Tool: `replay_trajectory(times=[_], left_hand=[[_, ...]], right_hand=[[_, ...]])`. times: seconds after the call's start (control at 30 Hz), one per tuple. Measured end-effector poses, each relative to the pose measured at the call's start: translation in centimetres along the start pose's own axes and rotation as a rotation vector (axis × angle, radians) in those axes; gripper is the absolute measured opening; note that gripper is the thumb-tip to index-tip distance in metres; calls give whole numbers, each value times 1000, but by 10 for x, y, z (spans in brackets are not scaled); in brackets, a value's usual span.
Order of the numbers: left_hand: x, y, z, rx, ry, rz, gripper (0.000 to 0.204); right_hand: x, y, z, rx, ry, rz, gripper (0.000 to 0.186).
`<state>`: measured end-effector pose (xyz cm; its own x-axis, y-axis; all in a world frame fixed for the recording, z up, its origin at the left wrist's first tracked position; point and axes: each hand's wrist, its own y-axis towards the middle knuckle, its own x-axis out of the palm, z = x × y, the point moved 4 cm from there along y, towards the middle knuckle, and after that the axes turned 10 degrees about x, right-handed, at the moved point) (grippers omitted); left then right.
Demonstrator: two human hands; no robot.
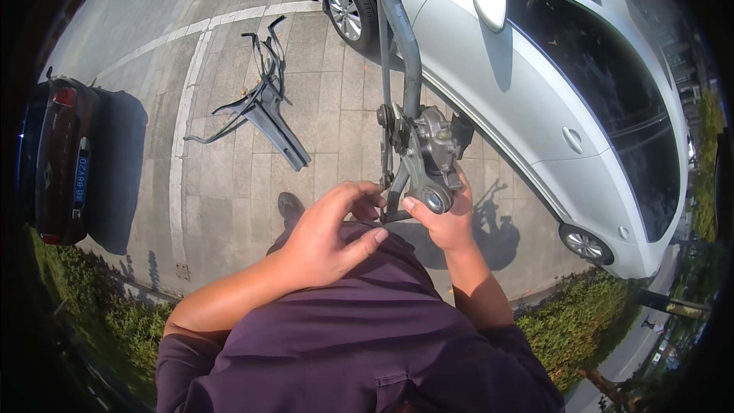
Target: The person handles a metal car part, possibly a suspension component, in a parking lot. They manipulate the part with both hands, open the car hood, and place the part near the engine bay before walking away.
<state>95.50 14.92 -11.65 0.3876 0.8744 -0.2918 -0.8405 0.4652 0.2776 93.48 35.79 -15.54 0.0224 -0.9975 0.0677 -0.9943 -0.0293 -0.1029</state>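
- The grey metal assembly (413, 80), made of a long bent tube, a thin straight rod (386, 46) and a rough cast housing (438, 138), is in front of the person; its long axis runs away from the body.
- The bare right hand (453, 223) is the nearer one: it holds the near end of the assembly, with the thumb beside a round grey eye (436, 199) that has a shiny bluish centre.
- The bare left hand (330, 233) is just left of this near end, fingers curled, thumb well apart from them. I cannot tell if its fingertips touch the rod.
- The tube looks smooth and worn; the housing is lumpy, with dull metal.
- Left of the assembly, a dark grey tapered frame with thin bent arms (269, 111) lies on light, rectangular paving slabs (329, 157).
- Right of the assembly stands a glossy white car (527, 115); far to its left, a dark red car (61, 160).
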Motion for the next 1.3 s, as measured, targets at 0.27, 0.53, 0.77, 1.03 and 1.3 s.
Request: replay_trajectory(times=[0.27,0.53,0.77,1.03,1.3], left_hand=[[3,-3,-4,-47,-25,39,46],[9,-13,-7,-59,-59,45,45],[10,-20,-10,-142,-212,71,49],[13,-25,-17,-181,-281,103,49],[16,-27,-21,-190,-291,103,49]], right_hand=[[-12,-5,15,78,-27,-36,50],[-4,-11,3,10,-23,22,48],[-12,-9,17,-97,-39,-55,60],[-7,-15,17,-51,20,-35,52],[-9,-25,2,-33,-17,33,49]])
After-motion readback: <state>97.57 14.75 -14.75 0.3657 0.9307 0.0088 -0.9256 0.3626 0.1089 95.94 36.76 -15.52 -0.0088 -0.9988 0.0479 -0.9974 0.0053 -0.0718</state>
